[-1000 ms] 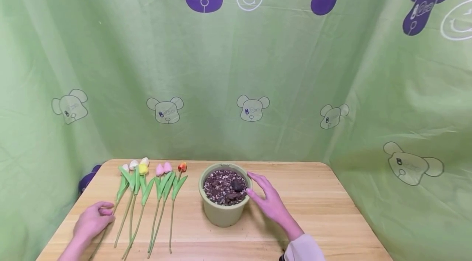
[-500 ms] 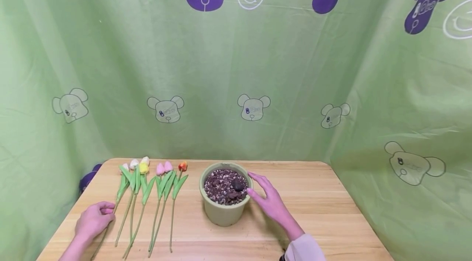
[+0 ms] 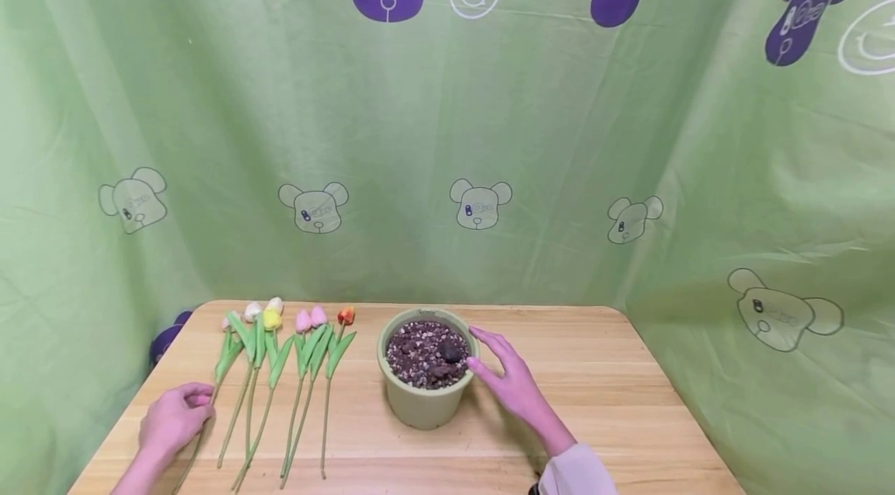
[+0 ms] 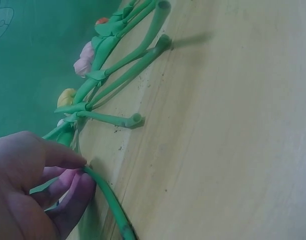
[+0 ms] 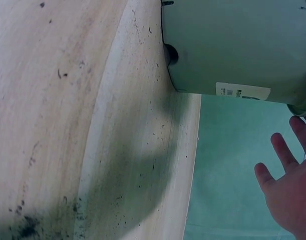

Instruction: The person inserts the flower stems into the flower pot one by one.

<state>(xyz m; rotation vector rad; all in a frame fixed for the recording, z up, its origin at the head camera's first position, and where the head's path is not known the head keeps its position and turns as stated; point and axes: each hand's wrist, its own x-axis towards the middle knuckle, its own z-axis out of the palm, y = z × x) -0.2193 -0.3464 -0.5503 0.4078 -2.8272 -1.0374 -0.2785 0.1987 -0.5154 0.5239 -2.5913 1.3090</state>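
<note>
At the left of the table, my left hand (image 3: 173, 419) pinches the stem of the leftmost tulip (image 3: 228, 360) between thumb and fingertips. In the left wrist view this green stem (image 4: 112, 200) curves down from the fingertips. Other tulips lie in a row beside it: white (image 3: 252, 311), yellow (image 3: 272, 318), pink (image 3: 303, 322) and red-orange (image 3: 346, 315). A pale green flower pot (image 3: 422, 406) holds dark soil (image 3: 423, 351) with a few larger lumps. My right hand (image 3: 516, 386) has its fingers spread, with the fingertips right at the pot's right rim.
The wooden table (image 3: 573, 417) carries the pot near its middle. Behind and on both sides hangs a green printed curtain (image 3: 398, 122). Dark crumbs (image 5: 28, 227) are scattered on the wood near the pot, seen in the right wrist view.
The leftmost tulip's bloom and leaves have shifted slightly left, apart from the white one beside it, with my left hand on its stem. The right hand and the pot stay in place.
</note>
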